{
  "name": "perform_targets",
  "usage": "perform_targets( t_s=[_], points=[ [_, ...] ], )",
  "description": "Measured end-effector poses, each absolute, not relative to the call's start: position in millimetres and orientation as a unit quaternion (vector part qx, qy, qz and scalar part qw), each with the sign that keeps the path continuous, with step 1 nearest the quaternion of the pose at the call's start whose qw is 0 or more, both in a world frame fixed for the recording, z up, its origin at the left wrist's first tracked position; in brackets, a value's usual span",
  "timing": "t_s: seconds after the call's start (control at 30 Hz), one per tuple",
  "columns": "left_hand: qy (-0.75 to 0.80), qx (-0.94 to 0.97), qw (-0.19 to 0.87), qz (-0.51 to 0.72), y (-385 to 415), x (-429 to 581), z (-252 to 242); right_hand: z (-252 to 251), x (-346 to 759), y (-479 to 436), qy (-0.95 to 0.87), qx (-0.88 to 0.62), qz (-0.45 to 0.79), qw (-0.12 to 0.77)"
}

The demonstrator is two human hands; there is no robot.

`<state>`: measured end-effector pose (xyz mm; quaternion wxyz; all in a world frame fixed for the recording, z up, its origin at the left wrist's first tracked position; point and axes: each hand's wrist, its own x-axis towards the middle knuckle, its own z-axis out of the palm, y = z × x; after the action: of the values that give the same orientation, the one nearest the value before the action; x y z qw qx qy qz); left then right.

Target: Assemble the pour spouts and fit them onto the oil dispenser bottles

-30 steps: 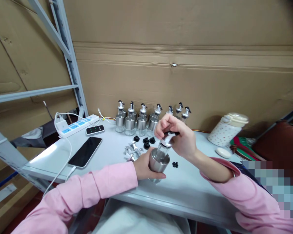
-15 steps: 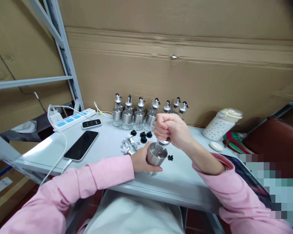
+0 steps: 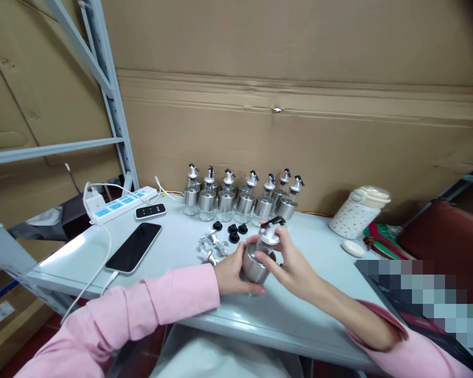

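Brushed steel below and clear glass above, the bottle (image 3: 256,262) was between your hands on the white table (image 3: 319,252). Your left hand (image 3: 230,270) was wrapped closed around its steel body. Your right hand (image 3: 291,265) gripped it narrowly at the neck, just under the spout cap (image 3: 270,231). The cap already sat on top, though whether it was fully tight could not be told. Beyond both hands, seven capped bottles (image 3: 226,199) stood in a row, seemingly finished. Loose black stoppers (image 3: 232,229) and silvery spout parts (image 3: 209,247) lay just past your left hand, so more appeared left to assemble. The bottle's long axis stood nearly upright, leaning slightly toward your right hand, with the cap's black lever pointing right.
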<state>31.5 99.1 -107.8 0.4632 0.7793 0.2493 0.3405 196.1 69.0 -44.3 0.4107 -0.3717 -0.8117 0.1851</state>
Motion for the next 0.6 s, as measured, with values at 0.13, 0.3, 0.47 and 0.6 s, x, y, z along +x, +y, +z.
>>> perform_targets(
  t_s=[0.13,0.3,0.47,0.6],
  points=[
    [0.254,0.789,0.461,0.317,101.5,33.1,-110.5,-27.7,213.9,93.8,-0.753,-0.422,0.214,0.457],
    [0.306,0.749,0.485,0.332,105.6,34.4,-115.2,-8.1,227.2,148.4,-0.690,-0.483,0.187,0.505],
    [0.261,0.861,0.373,0.227,100.1,31.4,-106.2,-10.0,235.5,182.4,-0.667,-0.544,0.068,0.504],
    [0.277,0.883,0.330,0.187,95.9,30.7,-100.2,-16.9,236.2,201.3,-0.680,-0.558,0.029,0.475]
  ],
)
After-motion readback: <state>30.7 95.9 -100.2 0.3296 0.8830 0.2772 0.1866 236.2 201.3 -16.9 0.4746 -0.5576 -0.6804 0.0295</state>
